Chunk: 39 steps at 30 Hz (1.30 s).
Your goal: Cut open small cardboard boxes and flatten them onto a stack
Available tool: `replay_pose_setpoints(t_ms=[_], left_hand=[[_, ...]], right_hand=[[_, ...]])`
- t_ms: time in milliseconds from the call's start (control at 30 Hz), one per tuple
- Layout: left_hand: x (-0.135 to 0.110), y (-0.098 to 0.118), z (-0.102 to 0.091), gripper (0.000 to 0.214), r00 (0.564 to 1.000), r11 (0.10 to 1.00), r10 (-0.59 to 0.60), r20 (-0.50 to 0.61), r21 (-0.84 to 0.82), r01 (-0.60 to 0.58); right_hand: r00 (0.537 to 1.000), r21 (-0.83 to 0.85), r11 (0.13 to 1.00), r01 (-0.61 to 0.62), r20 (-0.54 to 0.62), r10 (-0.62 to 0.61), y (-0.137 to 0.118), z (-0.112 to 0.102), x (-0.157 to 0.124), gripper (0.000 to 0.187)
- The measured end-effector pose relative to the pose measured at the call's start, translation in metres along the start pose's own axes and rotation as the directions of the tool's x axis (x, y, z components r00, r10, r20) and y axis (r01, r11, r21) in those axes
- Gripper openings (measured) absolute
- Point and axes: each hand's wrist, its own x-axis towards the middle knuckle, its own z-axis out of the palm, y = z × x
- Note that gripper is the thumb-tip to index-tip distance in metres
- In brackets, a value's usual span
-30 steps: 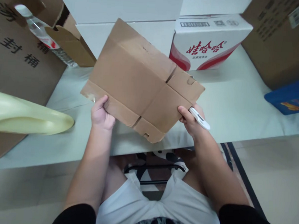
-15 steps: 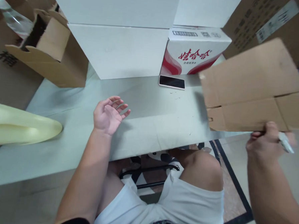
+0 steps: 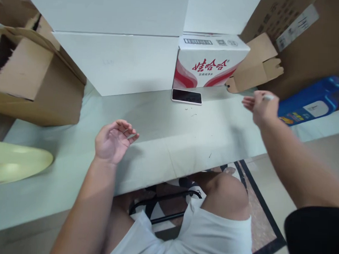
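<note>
My left hand (image 3: 112,141) hovers palm up over the table's near side, its fingers loosely curled and apart, holding nothing. Over the right part of the table, my right hand (image 3: 264,107) has its fingers closed round a slim whitish object (image 3: 268,97). Only a short end of that object shows, so its kind is unclear. Just right of this hand lies a blue bottle (image 3: 307,105) with a white label. Beyond the hand, a notched piece of brown cardboard (image 3: 253,69) leans at the back beside the red-and-white carton (image 3: 211,66).
A phone (image 3: 186,97) lies before the carton, with small dark scraps nearby. White boxes (image 3: 116,63) stand along the back. At left are an open cardboard box (image 3: 55,87) and a pale yellow, rounded object (image 3: 20,162). A large brown carton (image 3: 327,48) stands at back right.
The large flat cardboard has left my right hand; I cannot tell if it is the piece at the back. That hand moved inward and up, uncovering the blue bottle. The view shifted slightly.
</note>
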Motion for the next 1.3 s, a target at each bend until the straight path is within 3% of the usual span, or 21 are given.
replay_pose_setpoints(t_ms=[100, 167, 267, 367, 433, 533, 633, 700, 767, 833, 933, 1000, 1100, 1167, 1300], left_hand=[[0.001, 0.004, -0.007, 0.016, 0.999, 0.999, 0.038, -0.007, 0.015, -0.038], [0.003, 0.003, -0.013, 0.017, 0.997, 0.996, 0.079, -0.015, 0.044, -0.078], [0.005, 0.001, -0.023, 0.018, 0.985, 0.979, 0.164, -0.062, 0.13, -0.155], [0.006, 0.0, -0.034, 0.018, 0.939, 0.926, 0.309, -0.152, 0.275, -0.26], [0.007, 0.003, -0.045, 0.017, 0.876, 0.862, 0.428, -0.222, 0.393, -0.321], [0.01, 0.014, -0.066, 0.019, 0.743, 0.749, 0.585, -0.325, 0.567, -0.342], [0.015, 0.034, -0.085, 0.058, 0.582, 0.632, 0.722, -0.375, 0.7, -0.332], [0.018, 0.054, -0.089, 0.081, 0.535, 0.577, 0.759, -0.372, 0.765, -0.287], [0.019, 0.079, -0.082, 0.087, 0.506, 0.511, 0.773, -0.381, 0.848, -0.142], [0.018, 0.106, -0.067, 0.085, 0.464, 0.322, 0.814, -0.349, 0.936, 0.139], [0.012, 0.144, -0.043, 0.093, 0.47, 0.051, 0.844, -0.258, 0.911, 0.409], [0.007, 0.163, -0.032, 0.083, 0.495, -0.029, 0.83, -0.256, 0.867, 0.497], [-0.003, 0.177, -0.025, 0.033, 0.549, -0.062, 0.787, -0.281, 0.849, 0.524], [-0.011, 0.177, -0.023, 0.009, 0.549, -0.057, 0.794, -0.262, 0.866, 0.496], [-0.028, 0.166, -0.015, 0.017, 0.44, -0.03, 0.883, -0.165, 0.915, 0.402]], right_hand=[[0.989, 0.045, 0.989, -0.144, 0.049, 0.142, -0.001, 0.048, -0.069, 0.025], [0.959, 0.092, 0.966, -0.243, 0.174, 0.224, -0.006, 0.084, -0.121, 0.035], [0.909, 0.131, 0.945, -0.299, 0.342, 0.24, -0.019, 0.131, -0.185, 0.042], [0.864, 0.123, 0.94, -0.317, 0.447, 0.233, -0.028, 0.155, -0.225, 0.039], [0.839, 0.09, 0.955, -0.284, 0.505, 0.202, -0.029, 0.16, -0.24, 0.034], [0.838, 0.052, 0.974, -0.221, 0.522, 0.162, -0.024, 0.164, -0.246, 0.028], [0.848, 0.032, 0.984, -0.175, 0.512, 0.134, -0.02, 0.17, -0.243, 0.022], [0.842, 0.024, 0.991, -0.13, 0.531, 0.097, -0.019, 0.174, -0.24, 0.019], [0.835, 0.012, 0.996, -0.084, 0.547, 0.064, -0.02, 0.175, -0.238, 0.018], [0.832, 0.002, 0.998, -0.062, 0.552, 0.051, -0.02, 0.173, -0.235, 0.018], [0.833, -0.003, 0.998, -0.062, 0.551, 0.053, -0.018, 0.167, -0.231, 0.019], [0.833, -0.002, 0.998, -0.064, 0.551, 0.055, -0.017, 0.165, -0.227, 0.019], [0.836, 0.016, 0.999, -0.052, 0.547, 0.035, -0.016, 0.164, -0.222, 0.018], [0.842, 0.037, 0.998, -0.046, 0.539, 0.019, -0.017, 0.166, -0.22, 0.017], [0.845, 0.091, 0.994, -0.052, 0.534, -0.004, -0.023, 0.168, -0.218, 0.017]])
